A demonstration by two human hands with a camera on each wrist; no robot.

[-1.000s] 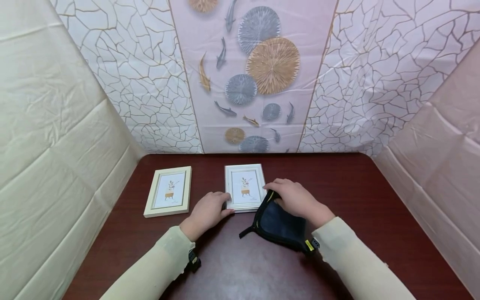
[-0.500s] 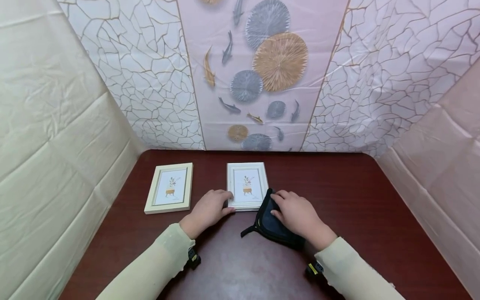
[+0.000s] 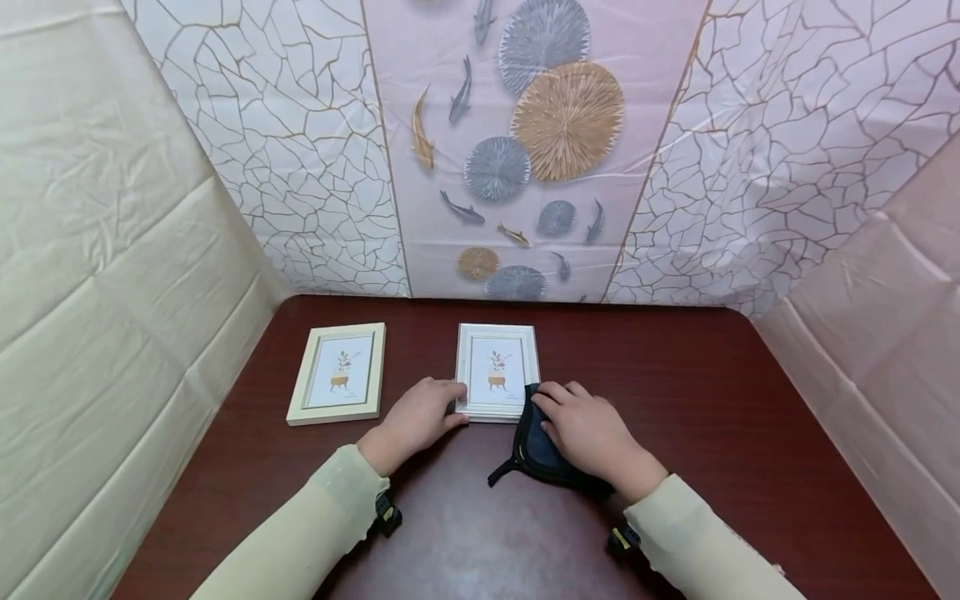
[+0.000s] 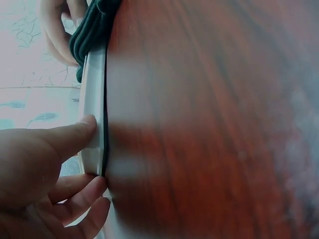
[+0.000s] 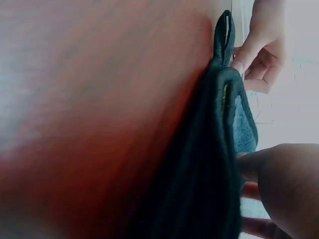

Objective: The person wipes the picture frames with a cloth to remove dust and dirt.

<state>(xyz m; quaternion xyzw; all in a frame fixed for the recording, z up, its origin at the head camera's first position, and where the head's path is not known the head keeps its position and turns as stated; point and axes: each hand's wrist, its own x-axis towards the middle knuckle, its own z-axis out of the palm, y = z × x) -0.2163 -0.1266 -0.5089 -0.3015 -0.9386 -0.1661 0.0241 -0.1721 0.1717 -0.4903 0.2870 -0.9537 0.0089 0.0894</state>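
Note:
A white picture frame (image 3: 497,371) with a plant print lies face up near the table's middle. My left hand (image 3: 420,415) grips its near left corner; in the left wrist view the thumb (image 4: 82,132) lies on the frame's near side (image 4: 94,99) and the fingers bend round the corner. At the near right corner, my right hand (image 3: 595,429) holds a folded dark blue cleaning cloth (image 3: 542,448) with black trim and a hanging loop (image 5: 224,40). The cloth overlaps that corner, and the palm hides part of it.
A cream picture frame (image 3: 337,375) with a similar print lies to the left on the dark red wooden table (image 3: 480,533). Patterned fabric (image 3: 487,167) hangs behind the table's far edge, and quilted cream panels (image 3: 135,317) flank both sides.
My right hand has drawn back from the white frame's right edge and now lies lower over the cloth, which looks more bunched. The left hand keeps its place on the frame.

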